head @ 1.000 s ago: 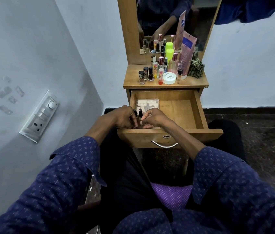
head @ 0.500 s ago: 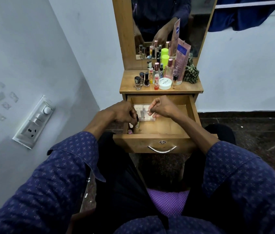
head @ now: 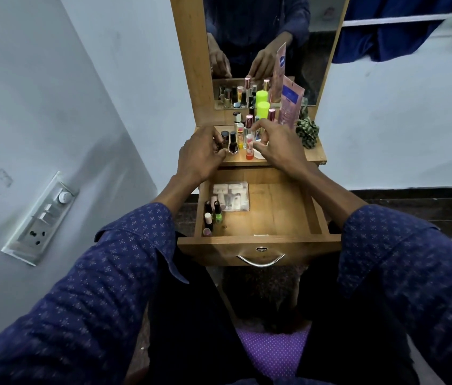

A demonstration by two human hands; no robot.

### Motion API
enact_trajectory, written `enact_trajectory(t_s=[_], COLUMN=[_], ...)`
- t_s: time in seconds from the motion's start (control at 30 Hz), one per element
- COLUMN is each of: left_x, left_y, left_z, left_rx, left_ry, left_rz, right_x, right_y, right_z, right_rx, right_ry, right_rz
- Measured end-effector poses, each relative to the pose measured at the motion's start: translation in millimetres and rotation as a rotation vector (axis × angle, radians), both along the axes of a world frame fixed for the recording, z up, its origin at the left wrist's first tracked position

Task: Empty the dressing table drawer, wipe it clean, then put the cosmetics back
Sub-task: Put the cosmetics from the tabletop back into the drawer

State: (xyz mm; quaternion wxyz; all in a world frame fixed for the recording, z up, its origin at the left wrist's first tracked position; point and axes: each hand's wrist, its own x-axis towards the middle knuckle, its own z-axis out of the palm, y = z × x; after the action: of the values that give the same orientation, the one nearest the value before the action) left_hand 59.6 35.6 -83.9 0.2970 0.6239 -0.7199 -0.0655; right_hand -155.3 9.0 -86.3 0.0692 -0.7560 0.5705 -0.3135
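Observation:
The wooden drawer point(head: 316, 215) is pulled open. At its back left lies a clear plastic case point(head: 231, 196), and several nail polish bottles point(head: 213, 215) stand along its left wall. Both hands are up on the dressing table top point(head: 315, 155), among the cosmetics. My left hand point(head: 198, 157) pinches a small dark-capped bottle point(head: 224, 135), mostly hidden by my fingers, beside a dark nail polish bottle point(head: 233, 145). My right hand point(head: 279, 145) hovers with fingers apart over a white jar point(head: 259, 155) and a red-bottomed bottle point(head: 249, 148).
More bottles, a neon green bottle point(head: 263, 108), a pink tube point(head: 290, 105) and a green scrunchie point(head: 306, 133) stand before the mirror point(head: 260, 37). A switch panel point(head: 42, 218) is on the left wall. I sit on a purple seat point(head: 272, 351) facing the drawer.
Both hands have risen out of the drawer to the table top. The nail polish bottles they held now stand at the drawer's left side.

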Motion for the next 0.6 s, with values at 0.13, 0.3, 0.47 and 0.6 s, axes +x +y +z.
enact_trajectory(t_s=[0.13, 0.3, 0.47, 0.6], left_x=[3.8, 12.1, 18.1, 22.0], left_y=[-6.2, -5.4, -1.3, 1.4], left_z=[-7.0, -18.9, -33.3, -40.4], left_rx=[-0.030, -0.020, -0.030, -0.027], left_ry=[0.017, 0.053, 0.068, 0.104], left_rz=[0.051, 0.015, -0.020, -0.001], right_x=[6.1, 11.1, 19.4, 30.4], right_y=[-7.0, -8.4, 9.8, 34.2], right_z=[-2.2, -7.0, -8.8, -12.0], right_rx=[-0.002, -0.014, 0.046, 0.347], right_ry=[0.073, 0.021, -0.019, 0.051], right_rz=[0.019, 0.025, 0.118, 0.312])
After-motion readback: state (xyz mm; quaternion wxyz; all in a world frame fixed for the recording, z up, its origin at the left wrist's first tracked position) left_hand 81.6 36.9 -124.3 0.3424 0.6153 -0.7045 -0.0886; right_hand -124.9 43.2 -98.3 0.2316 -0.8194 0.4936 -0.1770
